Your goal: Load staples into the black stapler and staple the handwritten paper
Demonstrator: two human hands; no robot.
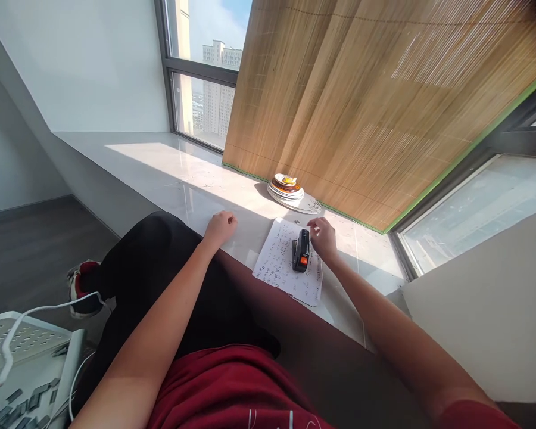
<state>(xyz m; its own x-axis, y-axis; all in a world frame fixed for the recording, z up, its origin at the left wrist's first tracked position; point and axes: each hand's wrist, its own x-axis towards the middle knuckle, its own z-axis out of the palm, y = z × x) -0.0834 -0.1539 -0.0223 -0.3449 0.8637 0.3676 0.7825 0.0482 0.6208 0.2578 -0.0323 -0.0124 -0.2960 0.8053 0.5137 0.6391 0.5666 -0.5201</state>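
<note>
My left hand [222, 229] rests in a loose fist on the pale window ledge [178, 205], with nothing visible in it. To the right of the paper sheets, my right hand [324, 237] has its fingers curled together; whether they hold something small cannot be made out. Just left of that hand, a black stapler [301, 251] with an orange part at its near end lies on white sheets of handwritten paper [274, 259]. A tiny dark piece [297, 222] sits by the top edge of the paper.
A stack of plates [286, 193] stands against the bamboo blind [339, 101] at the back of the ledge. At lower left, a white perforated basket [22, 342] holds several dark flat pieces [22, 408], with a white cable [9, 351] across it. The wall [486, 310] bounds the right side.
</note>
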